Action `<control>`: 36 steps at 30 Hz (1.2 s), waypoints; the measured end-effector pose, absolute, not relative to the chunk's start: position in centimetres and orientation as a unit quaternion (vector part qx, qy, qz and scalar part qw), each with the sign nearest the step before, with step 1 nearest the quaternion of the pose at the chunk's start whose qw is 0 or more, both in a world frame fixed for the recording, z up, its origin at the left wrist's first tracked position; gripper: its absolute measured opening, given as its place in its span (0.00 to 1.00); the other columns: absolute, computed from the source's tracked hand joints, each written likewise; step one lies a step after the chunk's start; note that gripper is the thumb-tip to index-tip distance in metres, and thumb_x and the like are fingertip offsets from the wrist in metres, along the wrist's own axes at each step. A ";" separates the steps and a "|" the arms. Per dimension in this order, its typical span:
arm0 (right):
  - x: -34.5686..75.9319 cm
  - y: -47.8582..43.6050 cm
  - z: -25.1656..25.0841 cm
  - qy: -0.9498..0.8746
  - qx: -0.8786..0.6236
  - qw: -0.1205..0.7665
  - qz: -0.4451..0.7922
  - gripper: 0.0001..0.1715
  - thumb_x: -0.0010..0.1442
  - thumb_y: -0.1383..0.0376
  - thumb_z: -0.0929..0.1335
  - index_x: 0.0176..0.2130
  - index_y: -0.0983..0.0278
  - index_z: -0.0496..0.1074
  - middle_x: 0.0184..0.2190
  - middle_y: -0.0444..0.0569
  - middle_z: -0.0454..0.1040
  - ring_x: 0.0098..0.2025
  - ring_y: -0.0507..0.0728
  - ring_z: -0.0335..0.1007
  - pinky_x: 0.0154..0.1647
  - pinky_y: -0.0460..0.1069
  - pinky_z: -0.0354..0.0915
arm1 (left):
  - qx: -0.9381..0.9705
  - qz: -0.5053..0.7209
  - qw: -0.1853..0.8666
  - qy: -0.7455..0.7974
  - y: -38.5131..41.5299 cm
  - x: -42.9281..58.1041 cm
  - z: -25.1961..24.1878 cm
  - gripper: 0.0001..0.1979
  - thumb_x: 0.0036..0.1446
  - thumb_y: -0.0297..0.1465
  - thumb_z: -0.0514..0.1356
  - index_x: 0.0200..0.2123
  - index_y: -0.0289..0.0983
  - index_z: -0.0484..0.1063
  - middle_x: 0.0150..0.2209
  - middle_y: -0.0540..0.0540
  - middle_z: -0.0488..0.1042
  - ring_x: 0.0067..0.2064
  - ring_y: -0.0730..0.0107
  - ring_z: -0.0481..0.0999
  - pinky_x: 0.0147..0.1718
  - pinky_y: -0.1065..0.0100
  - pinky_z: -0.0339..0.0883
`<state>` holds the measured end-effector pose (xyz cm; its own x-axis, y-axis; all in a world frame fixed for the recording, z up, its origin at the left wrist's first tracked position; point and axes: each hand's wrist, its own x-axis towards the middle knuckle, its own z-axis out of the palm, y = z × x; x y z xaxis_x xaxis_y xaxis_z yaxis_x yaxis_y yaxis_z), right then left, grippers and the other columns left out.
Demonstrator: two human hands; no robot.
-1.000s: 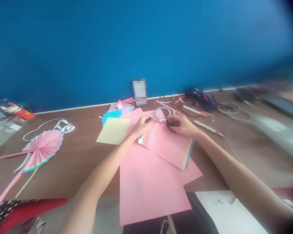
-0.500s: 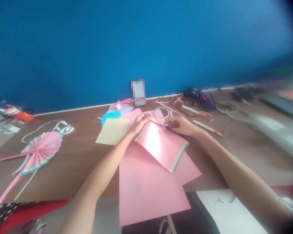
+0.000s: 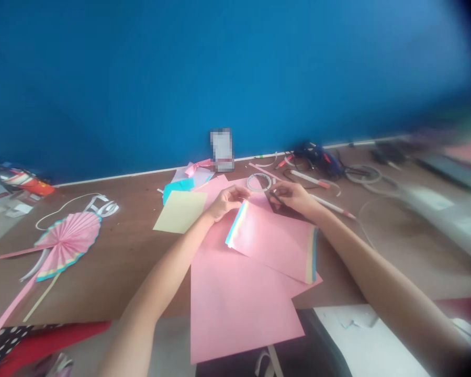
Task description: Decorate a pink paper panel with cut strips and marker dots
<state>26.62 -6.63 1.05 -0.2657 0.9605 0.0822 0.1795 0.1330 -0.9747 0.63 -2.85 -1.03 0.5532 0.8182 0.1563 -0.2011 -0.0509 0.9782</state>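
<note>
A pink paper sheet (image 3: 277, 235) with yellow and blue strips along two opposite edges is held tilted above larger pink sheets (image 3: 243, 309). My left hand (image 3: 225, 201) pinches its far left corner. Close to the far edge of the striped sheet is my right hand (image 3: 290, 196), fingers closed; a small dark shape shows at the fingertips, too blurred to name. Just beyond the hands lies a roll of tape (image 3: 259, 175). A folded pink paper fan (image 3: 68, 241) with a yellow and blue border rests on the left of the table.
Yellow paper (image 3: 180, 212) and blue paper (image 3: 178, 188) lie left of the pink sheets. A phone-like object (image 3: 222, 149), blurred out, leans against the blue wall. White-and-red pens (image 3: 310, 179), a dark tool with a cable (image 3: 322, 159) and a cable coil (image 3: 363, 174) are on the right.
The striped sheet has turned and swung to the right, so its left striped edge now shows. My left hand keeps its grip at the corner; my right hand has shifted slightly.
</note>
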 end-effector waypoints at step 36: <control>25.8 -7.0 0.6 -0.695 -0.385 0.334 0.507 0.34 0.44 0.70 0.71 0.52 0.61 0.66 0.28 0.41 0.68 0.30 0.51 0.67 0.31 0.46 0.63 | 0.644 0.389 0.610 0.249 -3.4 0.8 0.0 0.16 0.42 0.39 0.71 0.21 0.34 0.71 0.41 0.41 0.76 0.45 0.64 0.74 0.49 0.61 0.63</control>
